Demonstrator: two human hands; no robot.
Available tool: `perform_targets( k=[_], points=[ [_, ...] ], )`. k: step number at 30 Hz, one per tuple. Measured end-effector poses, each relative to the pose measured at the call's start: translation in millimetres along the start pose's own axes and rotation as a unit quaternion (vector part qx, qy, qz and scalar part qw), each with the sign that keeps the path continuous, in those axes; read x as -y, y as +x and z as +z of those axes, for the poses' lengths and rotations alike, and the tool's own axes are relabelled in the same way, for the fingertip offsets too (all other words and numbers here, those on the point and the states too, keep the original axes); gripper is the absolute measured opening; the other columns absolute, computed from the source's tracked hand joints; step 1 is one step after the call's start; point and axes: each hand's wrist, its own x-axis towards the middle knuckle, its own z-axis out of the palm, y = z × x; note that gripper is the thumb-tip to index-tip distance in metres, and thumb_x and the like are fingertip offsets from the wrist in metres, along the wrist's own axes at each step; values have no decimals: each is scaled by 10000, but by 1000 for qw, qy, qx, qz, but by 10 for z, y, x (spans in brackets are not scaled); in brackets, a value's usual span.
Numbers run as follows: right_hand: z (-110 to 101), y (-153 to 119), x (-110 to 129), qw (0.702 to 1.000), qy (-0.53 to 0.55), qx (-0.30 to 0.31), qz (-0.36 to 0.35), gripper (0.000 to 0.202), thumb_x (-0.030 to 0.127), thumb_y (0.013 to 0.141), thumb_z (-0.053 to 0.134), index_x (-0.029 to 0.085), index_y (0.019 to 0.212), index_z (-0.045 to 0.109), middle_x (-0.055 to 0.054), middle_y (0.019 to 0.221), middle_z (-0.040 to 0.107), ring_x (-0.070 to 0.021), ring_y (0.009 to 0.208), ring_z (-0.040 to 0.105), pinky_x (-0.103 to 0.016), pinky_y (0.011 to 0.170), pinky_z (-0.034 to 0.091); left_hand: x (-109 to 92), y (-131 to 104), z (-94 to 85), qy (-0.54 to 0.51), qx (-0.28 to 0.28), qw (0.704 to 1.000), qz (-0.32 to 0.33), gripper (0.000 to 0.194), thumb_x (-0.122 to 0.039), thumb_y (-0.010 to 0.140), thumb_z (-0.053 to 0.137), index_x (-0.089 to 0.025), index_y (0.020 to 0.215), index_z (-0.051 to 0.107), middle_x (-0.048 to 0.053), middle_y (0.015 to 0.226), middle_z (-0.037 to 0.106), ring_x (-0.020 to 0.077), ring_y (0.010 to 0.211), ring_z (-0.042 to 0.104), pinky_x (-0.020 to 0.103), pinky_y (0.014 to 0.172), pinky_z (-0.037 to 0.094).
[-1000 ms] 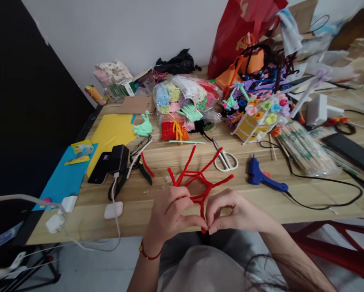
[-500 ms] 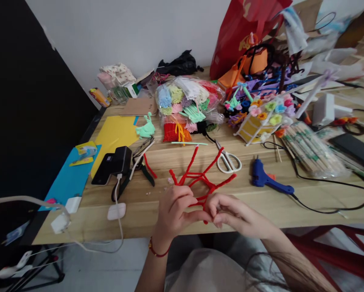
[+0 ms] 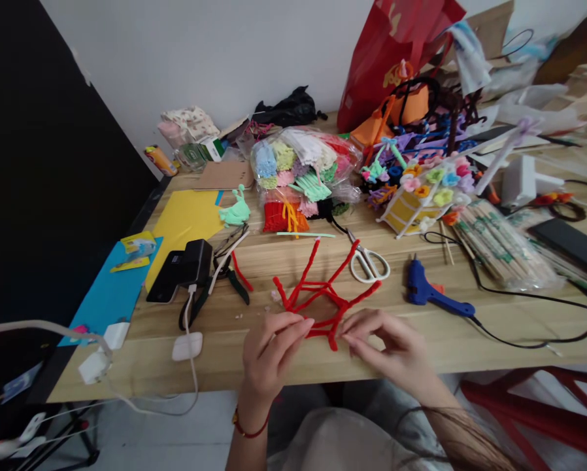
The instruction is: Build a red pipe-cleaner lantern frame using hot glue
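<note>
A red pipe-cleaner frame (image 3: pixel 318 294), bent into a ring with several arms sticking outward, is in front of me at the near side of the table. My left hand (image 3: pixel 274 350) pinches its near left part between thumb and fingers; a red bracelet circles that wrist. At the frame's near right side, my right hand (image 3: pixel 386 340) has thumb and forefinger pressed together against the red stem. White-handled scissors (image 3: pixel 369 263) lie just beyond the frame, and a pale green pipe cleaner (image 3: pixel 306 235) lies behind it.
A blue glue gun (image 3: pixel 433 288) with its cord lies to the right. Pliers (image 3: pixel 237 284), a phone (image 3: pixel 165 278) and a black charger (image 3: pixel 195 260) are on the left. Behind stand a bag of coloured pipe cleaners (image 3: pixel 298 163), a flower-decked basket (image 3: pixel 414 206) and bundled sticks (image 3: pixel 499 245).
My hands have drawn apart from touching each other; the left moved slightly left and down, the right a little to the right. The frame's near corner is now exposed between them.
</note>
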Motion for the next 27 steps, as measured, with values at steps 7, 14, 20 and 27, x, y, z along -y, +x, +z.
perform_targets(
  k=[7,14,20,27],
  points=[
    [-267,-8,-119,984,-41,-168,46,120,161,726,772,205,765,668,-48,735,725,-196,738,695,-289,622,555,216,-191,-109,35,-59,997,-38,214,-40,767,696,-198,910,677,4,859,646,111,770,637,244,719,549],
    [-540,-49,-261,960,-56,-266,61,179,210,643,834,217,733,679,-14,712,694,-163,664,644,-275,581,526,310,-411,-125,29,-65,993,-99,172,-62,759,706,-186,868,657,4,838,632,99,727,605,215,642,515],
    [-600,-56,-422,947,-118,-291,71,139,301,812,689,201,907,680,-18,702,661,-128,569,585,-245,489,446,249,-601,-25,-28,-63,984,-165,134,-86,828,616,-183,917,637,8,821,644,86,656,574,195,587,477],
    [-778,-87,-854,929,-302,-203,66,557,387,808,659,206,1311,505,-92,992,662,-209,806,635,-351,684,531,119,-754,115,-98,-67,962,-247,194,-124,890,527,-199,1052,601,31,873,637,116,757,599,230,675,508]
  ],
)
